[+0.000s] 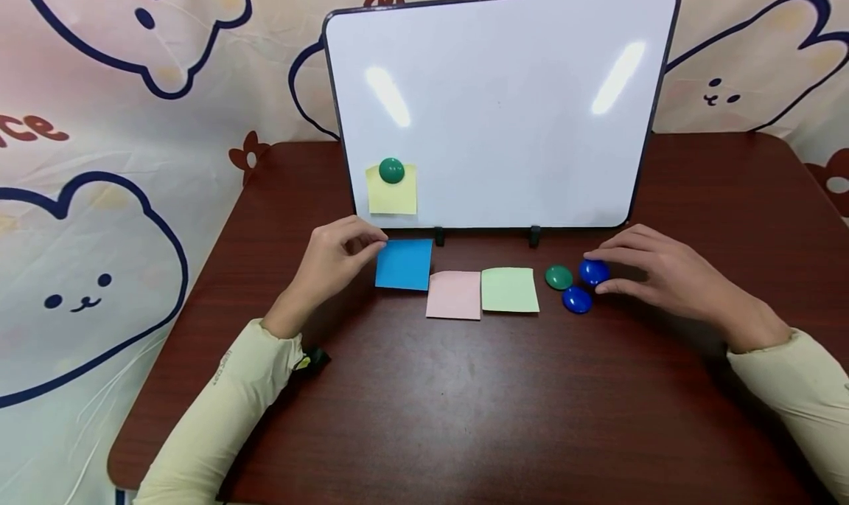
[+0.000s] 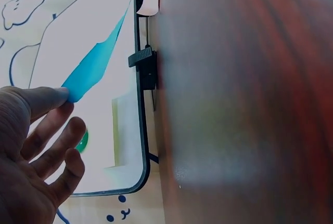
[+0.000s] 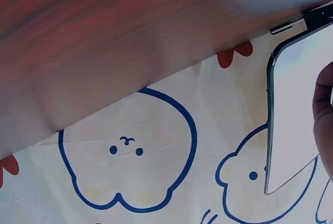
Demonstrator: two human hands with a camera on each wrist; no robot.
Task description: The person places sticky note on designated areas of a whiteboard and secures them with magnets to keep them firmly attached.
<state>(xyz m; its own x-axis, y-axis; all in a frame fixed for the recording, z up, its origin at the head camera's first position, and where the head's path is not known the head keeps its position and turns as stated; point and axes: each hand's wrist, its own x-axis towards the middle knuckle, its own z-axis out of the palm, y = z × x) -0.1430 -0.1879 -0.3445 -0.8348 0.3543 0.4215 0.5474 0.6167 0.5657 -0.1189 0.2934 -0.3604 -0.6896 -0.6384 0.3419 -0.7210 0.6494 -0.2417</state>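
Observation:
My left hand (image 1: 340,258) pinches a blue sticky note (image 1: 404,265) by its upper left corner, between thumb and index finger. In the left wrist view the blue note (image 2: 93,70) tilts away from the thumb, with the other fingers loosely bent. On the right, my right hand (image 1: 653,273) holds a round blue magnet (image 1: 593,272) between thumb and fingers. Close beside it lie a second blue magnet (image 1: 577,299) and a green magnet (image 1: 558,277). Only part of the right hand (image 3: 323,120) shows in the right wrist view, and the magnet is hidden there.
A whiteboard (image 1: 497,122) stands on black clips (image 1: 534,236) at the table's back. A green magnet (image 1: 391,170) sits on a yellow note (image 1: 393,200) at its lower left. Pink (image 1: 454,295) and light green (image 1: 509,290) notes lie on the brown table (image 1: 438,409).

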